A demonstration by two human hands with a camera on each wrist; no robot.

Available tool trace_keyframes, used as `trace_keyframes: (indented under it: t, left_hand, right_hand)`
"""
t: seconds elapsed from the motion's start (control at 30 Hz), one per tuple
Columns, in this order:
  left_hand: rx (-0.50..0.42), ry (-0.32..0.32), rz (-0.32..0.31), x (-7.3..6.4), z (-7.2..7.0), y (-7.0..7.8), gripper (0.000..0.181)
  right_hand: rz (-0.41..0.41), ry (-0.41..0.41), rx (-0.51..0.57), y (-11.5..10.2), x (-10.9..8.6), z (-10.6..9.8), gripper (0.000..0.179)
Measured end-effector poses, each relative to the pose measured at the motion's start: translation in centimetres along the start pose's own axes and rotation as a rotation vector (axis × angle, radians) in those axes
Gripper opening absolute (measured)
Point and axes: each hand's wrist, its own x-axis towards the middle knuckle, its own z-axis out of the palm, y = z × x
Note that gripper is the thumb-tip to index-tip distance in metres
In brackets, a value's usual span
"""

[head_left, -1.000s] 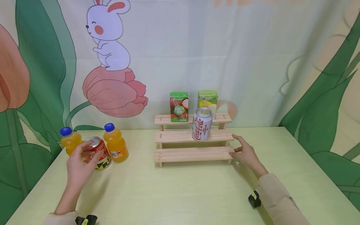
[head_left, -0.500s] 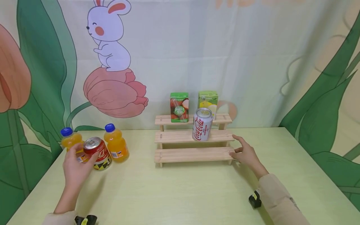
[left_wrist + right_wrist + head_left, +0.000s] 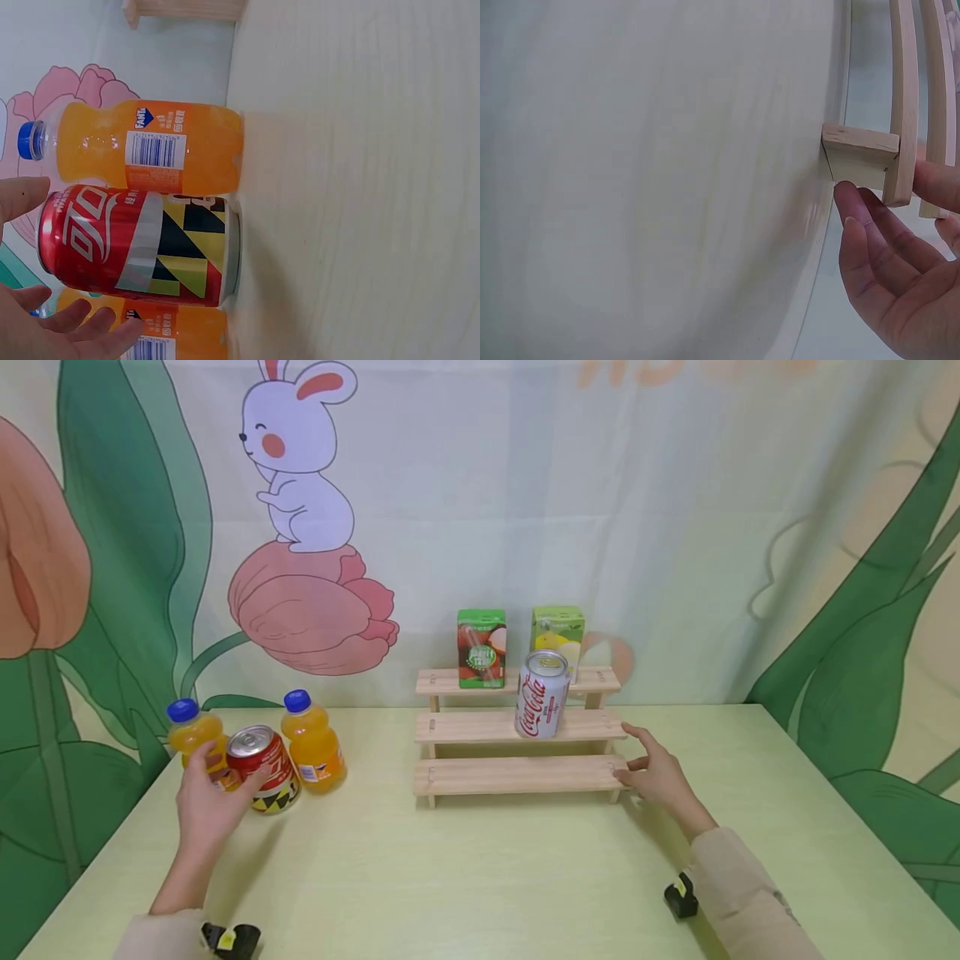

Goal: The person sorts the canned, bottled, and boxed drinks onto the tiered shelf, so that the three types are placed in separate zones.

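In the head view a red soda can (image 3: 264,767) stands upright on the table between two orange Fanta bottles, the left bottle (image 3: 197,739) and the right bottle (image 3: 312,747). My left hand (image 3: 210,802) is spread round the can, thumb at one side and fingers at the other. The left wrist view shows a gap between the fingers (image 3: 97,334) and the can. On the right, my right hand (image 3: 660,772) grips the end of a three-tier wooden shelf (image 3: 517,774), thumb over the lowest board. In the right wrist view the other fingers (image 3: 877,255) curl near its leg.
A white Coca-Cola can (image 3: 542,695) stands on the middle tier. Two juice cartons, one brown and green (image 3: 482,649) and one light green (image 3: 558,631), stand on the top tier. Behind the table (image 3: 450,877) hangs a printed curtain (image 3: 480,485).
The left hand's fingers have drawn back to the left from over the red can, uncovering more of it. The right hand stays at the shelf. The head view has shifted slightly.
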Motion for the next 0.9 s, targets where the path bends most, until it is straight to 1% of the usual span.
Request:
trace_keyframes:
  t: [0.17,0.37,0.57,0.67,0.8,0.9]
  left_hand:
    - [-0.023,-0.047,-0.031,-0.1,-0.1,0.5,0.099]
    - [-0.038,-0.081,-0.049,-0.2,0.2,1.0,0.102]
    - [-0.032,-0.071,-0.053,-0.2,0.5,1.4,0.106]
    - [-0.013,-0.055,-0.039,-0.2,0.7,1.5,0.108]
    - [0.007,-0.035,-0.02,-0.4,0.8,1.6,0.106]
    - [0.016,-0.027,-0.031,-0.6,0.8,1.6,0.102]
  right_hand:
    - [0.0,0.002,-0.008,0.1,0.1,0.0,0.07]
    - [0.007,0.004,-0.009,0.2,0.1,0.0,0.07]
    - [0.013,-0.002,0.002,0.0,0.0,-0.1,0.071]
    - [0.01,-0.001,0.005,-0.2,0.0,-0.1,0.07]
    - [0.001,-0.002,0.008,-0.3,-0.1,-0.2,0.07]
    - [-0.004,0.0,0.009,-0.2,-0.1,-0.1,0.069]
